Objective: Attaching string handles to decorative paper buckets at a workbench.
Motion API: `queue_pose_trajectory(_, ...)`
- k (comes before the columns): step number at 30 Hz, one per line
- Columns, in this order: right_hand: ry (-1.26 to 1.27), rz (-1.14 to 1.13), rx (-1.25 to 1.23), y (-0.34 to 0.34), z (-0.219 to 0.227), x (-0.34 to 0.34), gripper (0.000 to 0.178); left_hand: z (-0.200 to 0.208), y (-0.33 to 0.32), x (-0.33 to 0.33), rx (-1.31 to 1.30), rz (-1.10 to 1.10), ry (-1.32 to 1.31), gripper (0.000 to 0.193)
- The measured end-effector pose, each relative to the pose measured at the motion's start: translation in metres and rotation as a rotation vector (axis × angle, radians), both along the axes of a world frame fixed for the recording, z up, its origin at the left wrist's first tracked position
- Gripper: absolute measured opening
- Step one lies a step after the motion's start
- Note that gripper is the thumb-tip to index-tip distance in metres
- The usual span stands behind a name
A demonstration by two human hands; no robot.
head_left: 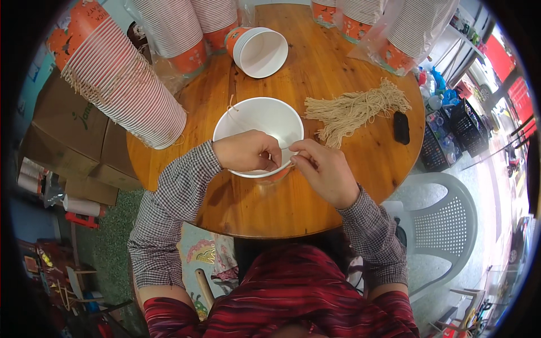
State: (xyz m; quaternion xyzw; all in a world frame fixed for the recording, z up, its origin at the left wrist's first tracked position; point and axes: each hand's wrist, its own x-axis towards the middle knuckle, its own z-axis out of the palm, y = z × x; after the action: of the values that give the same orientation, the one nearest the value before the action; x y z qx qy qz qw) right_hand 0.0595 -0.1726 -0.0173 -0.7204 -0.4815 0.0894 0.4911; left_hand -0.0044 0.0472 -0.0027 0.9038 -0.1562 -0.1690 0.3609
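A white paper bucket (253,115) stands upright before me, its mouth facing up. A short tan cord (231,105) is fixed at its far left rim. My left hand (251,152) reaches over the near rim, its fingers closed in a pinch inside the mouth. Just to the right, my right hand (327,172) pinches at the near right rim, thumb and forefinger closed. A thin cord shows faintly between the two hands; its ends are hidden by my fingers. Right of the bucket lies a bundle of tan cords (358,110).
A tall stack of buckets (127,79) with cords hanging from it leans at the left. Other bucket stacks (389,42) in plastic stand at the back. Several nested buckets (262,53) lie on their side. A black object (401,128) lies right, near a grey plastic chair (439,225).
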Motion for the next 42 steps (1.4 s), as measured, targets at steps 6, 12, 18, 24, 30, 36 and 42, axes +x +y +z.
queue_pose_trajectory(6, -0.026, 0.058, -0.103, -0.003, 0.000, 0.006, 0.018, 0.003, 0.003, -0.007, -0.070, 0.095, -0.049, 0.012)
queue_pose_trajectory(12, -0.141, 0.090, 0.031, -0.001, -0.015, 0.001, 0.018, 0.007, -0.002, -0.011, -0.179, 0.112, -0.123, 0.016)
queue_pose_trajectory(18, -0.182, 0.050, 0.006, -0.003, -0.017, 0.000, 0.020, 0.002, -0.002, -0.009, -0.006, 0.039, -0.013, 0.013)
queue_pose_trajectory(24, -0.173, -0.022, -0.042, -0.009, 0.003, 0.002, 0.020, 0.019, -0.008, -0.017, -0.031, 0.237, -0.294, 0.010)
queue_pose_trajectory(30, -0.170, -0.050, -0.145, 0.006, 0.018, -0.004, 0.013, 0.017, -0.035, -0.032, 0.385, 0.136, -1.082, 0.026)
queue_pose_trajectory(36, 0.493, -0.046, 0.082, 0.013, 0.003, -0.012, 0.015, -0.005, -0.071, -0.057, -0.201, 0.812, -0.817, 0.029)
queue_pose_trajectory(42, 0.355, -0.044, 0.145, 0.008, -0.003, -0.007, 0.014, -0.003, -0.074, -0.057, 0.057, 0.619, -0.673, 0.026)
